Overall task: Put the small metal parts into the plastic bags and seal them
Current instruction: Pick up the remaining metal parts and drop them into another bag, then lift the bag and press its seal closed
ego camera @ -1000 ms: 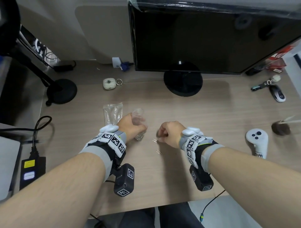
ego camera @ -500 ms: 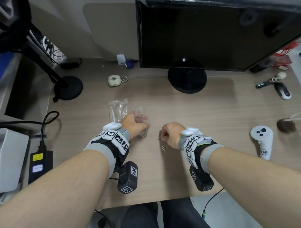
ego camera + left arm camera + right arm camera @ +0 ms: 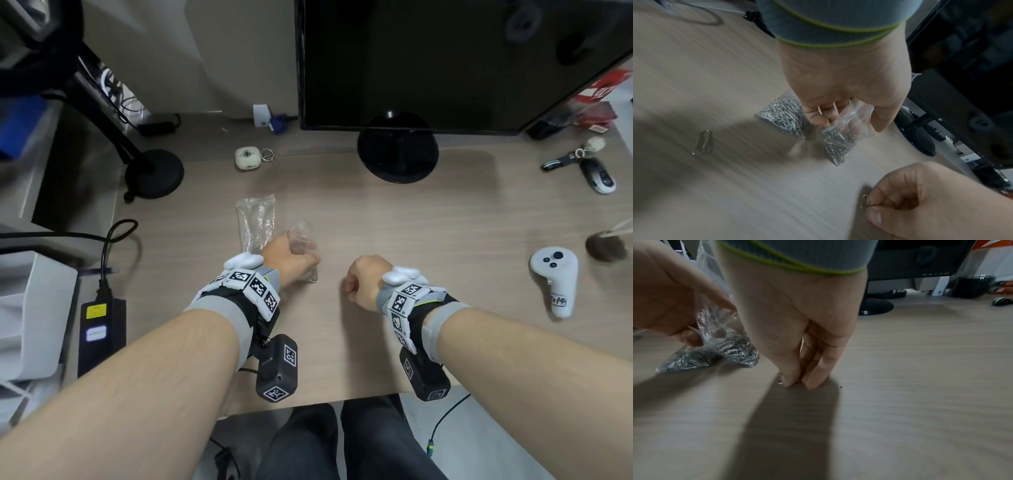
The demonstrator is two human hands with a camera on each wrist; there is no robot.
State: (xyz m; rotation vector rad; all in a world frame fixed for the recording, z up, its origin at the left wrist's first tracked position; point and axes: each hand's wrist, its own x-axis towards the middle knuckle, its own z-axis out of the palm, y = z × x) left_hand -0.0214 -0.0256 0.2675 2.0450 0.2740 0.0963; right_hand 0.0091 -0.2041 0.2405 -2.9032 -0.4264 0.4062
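Note:
My left hand point(image 3: 291, 260) grips the upper part of a clear plastic bag point(image 3: 840, 141) whose bottom, full of silver paper clips, rests on the wooden desk point(image 3: 428, 233). A second bag of clips point(image 3: 783, 115) lies just behind it, and a flat clear bag point(image 3: 256, 222) lies beyond the hand. My right hand point(image 3: 364, 282) sits to the right with fingers curled, pinching a couple of paper clips point(image 3: 866, 203) at the desk surface; they also peek out beside the thumb point(image 3: 780, 378). One loose paper clip point(image 3: 701, 142) lies on the desk.
A black monitor point(image 3: 445, 61) on a round stand point(image 3: 397, 150) stands behind. A white controller point(image 3: 555, 279) lies at right, keys and a fob point(image 3: 596, 173) at far right. A lamp base point(image 3: 154, 173), a charger point(image 3: 99, 329) and a small white case point(image 3: 247, 158) sit at left.
My right hand has drawn back toward me and picked up the clips that lay loose on the desk beside it. The left hand keeps holding the bag in place.

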